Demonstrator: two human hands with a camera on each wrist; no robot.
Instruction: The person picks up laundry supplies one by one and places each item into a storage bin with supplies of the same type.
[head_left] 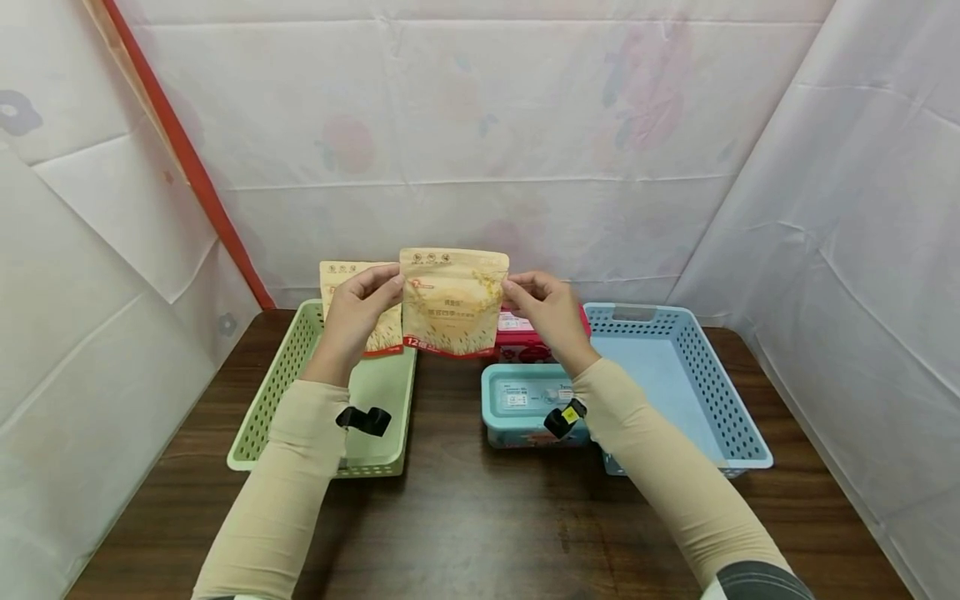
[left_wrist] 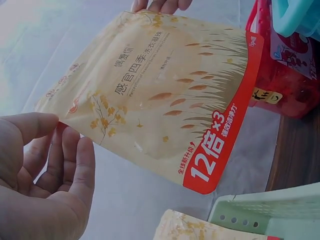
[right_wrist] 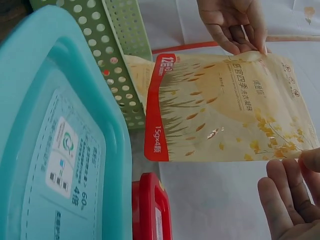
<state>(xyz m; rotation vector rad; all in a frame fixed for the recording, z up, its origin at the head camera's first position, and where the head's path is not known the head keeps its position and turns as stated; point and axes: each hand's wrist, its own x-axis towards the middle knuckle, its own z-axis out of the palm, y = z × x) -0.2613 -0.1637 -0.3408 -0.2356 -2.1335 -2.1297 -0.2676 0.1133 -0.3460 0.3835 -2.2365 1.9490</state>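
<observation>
Between both hands hangs a yellow laundry-pod pouch (head_left: 454, 304) with a red bottom band, held upright above the table. My left hand (head_left: 354, 317) pinches its left side edge between thumb and fingers. On the opposite edge, my right hand (head_left: 551, 317) pinches it the same way. The wrist views show the pouch's printed front (left_wrist: 165, 95) and its wheat-stalk drawing (right_wrist: 190, 110). A second yellow pouch (head_left: 386, 333) stands in the green basket (head_left: 408, 417), partly behind my left hand.
A teal lidded box (head_left: 517, 429) sits on the dark wooden table (head_left: 480, 517), with a red box (head_left: 525, 346) behind it, partly hidden by the pouch and right hand. The blue basket (head_left: 678, 400) lies to the right. White curtains (head_left: 465, 108) enclose the back and sides.
</observation>
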